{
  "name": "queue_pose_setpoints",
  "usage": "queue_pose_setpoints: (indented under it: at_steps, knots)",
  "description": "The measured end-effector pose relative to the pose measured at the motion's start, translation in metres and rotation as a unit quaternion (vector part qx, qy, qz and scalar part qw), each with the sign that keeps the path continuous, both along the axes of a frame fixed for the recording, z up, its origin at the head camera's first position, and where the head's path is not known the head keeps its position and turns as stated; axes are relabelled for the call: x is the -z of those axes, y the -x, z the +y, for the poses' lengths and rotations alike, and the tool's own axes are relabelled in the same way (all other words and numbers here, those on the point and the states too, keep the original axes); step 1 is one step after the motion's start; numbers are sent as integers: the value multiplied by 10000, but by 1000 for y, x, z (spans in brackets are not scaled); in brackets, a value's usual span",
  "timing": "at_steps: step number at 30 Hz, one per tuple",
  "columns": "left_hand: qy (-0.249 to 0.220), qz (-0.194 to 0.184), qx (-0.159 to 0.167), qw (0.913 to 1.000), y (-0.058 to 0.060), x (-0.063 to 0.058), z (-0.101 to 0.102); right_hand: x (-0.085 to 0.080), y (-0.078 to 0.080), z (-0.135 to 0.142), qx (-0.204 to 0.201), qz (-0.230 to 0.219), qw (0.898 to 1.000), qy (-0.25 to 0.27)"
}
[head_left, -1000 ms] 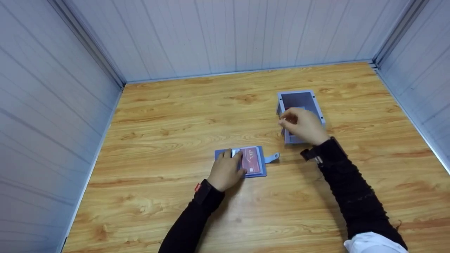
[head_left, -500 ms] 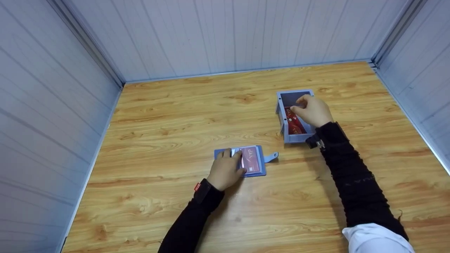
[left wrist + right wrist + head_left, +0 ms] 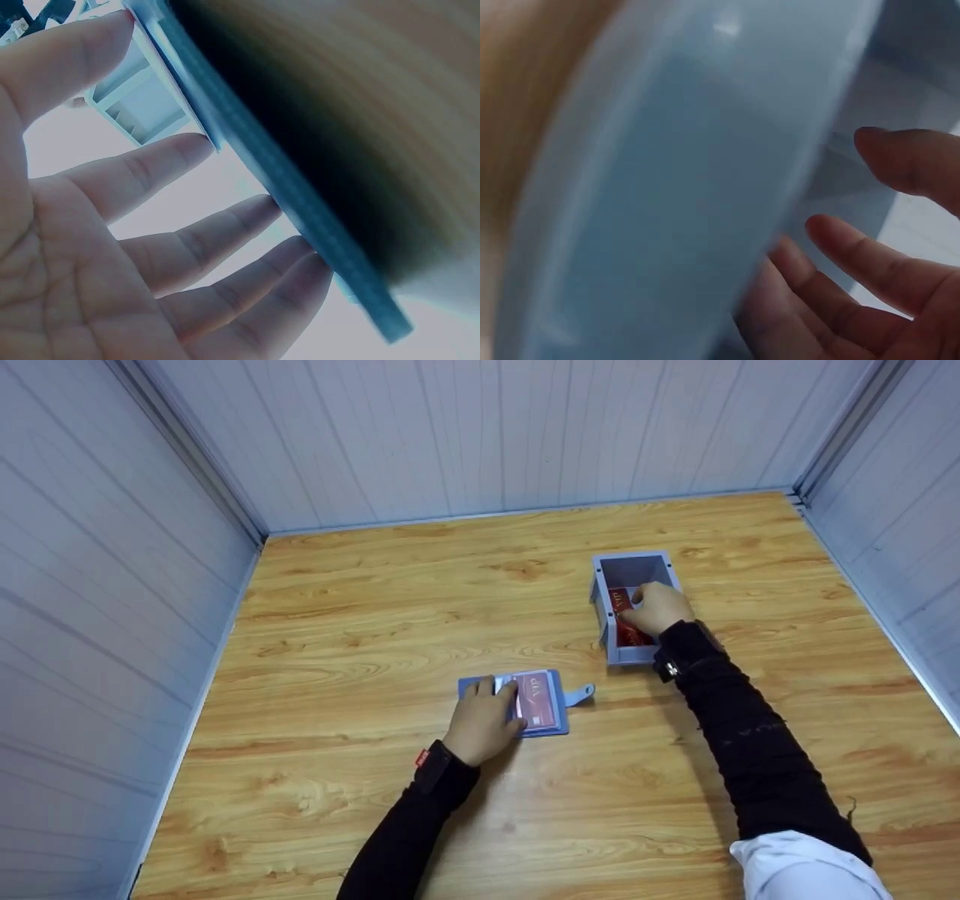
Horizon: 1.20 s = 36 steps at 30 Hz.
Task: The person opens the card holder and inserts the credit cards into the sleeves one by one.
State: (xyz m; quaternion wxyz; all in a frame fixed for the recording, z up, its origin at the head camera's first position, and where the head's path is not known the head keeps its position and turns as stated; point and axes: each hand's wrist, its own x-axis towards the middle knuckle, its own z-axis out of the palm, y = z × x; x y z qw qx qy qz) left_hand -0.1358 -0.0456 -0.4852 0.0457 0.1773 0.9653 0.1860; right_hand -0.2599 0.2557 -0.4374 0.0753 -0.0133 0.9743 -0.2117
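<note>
A blue card holder [image 3: 563,727] lies spread on the wooden table, with a pinkish-red VIP card [image 3: 535,701] in its clear sleeve. My left hand [image 3: 480,727] rests on it, fingers extended; in the left wrist view the fingertips meet the holder's sleeves just above its blue cover [image 3: 285,195]. To the right stands a grey open-topped box [image 3: 634,657] with red cards [image 3: 628,634] inside. My right hand [image 3: 661,611] reaches down into this box over the cards. In the right wrist view, thumb and index finger are apart, with the box wall [image 3: 667,195] covering part of the other fingers.
A pale blue strap [image 3: 580,695] with a snap sticks out from the holder's right side towards the box. White panel walls [image 3: 480,442] enclose the wooden table [image 3: 360,600] at the back and both sides.
My right hand moved from the box's left rim to the right, uncovering the red cards, then lowered into the box. The left hand and card holder have stayed in place.
</note>
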Motion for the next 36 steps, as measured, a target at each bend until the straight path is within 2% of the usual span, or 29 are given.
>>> queue_pose_setpoints:
  at_steps: [7,18,36]
  knots:
    - [-36,50,-23,10000,0,1,0,12,0,-3,-119,102,9996,-236]
    - [61,14,18,10000,0,0,1,15,0,-6,-122,84,9980,-613]
    - [89,100,2,9999,-1,0,1,17,-3,-6,-154,8,9980,-608]
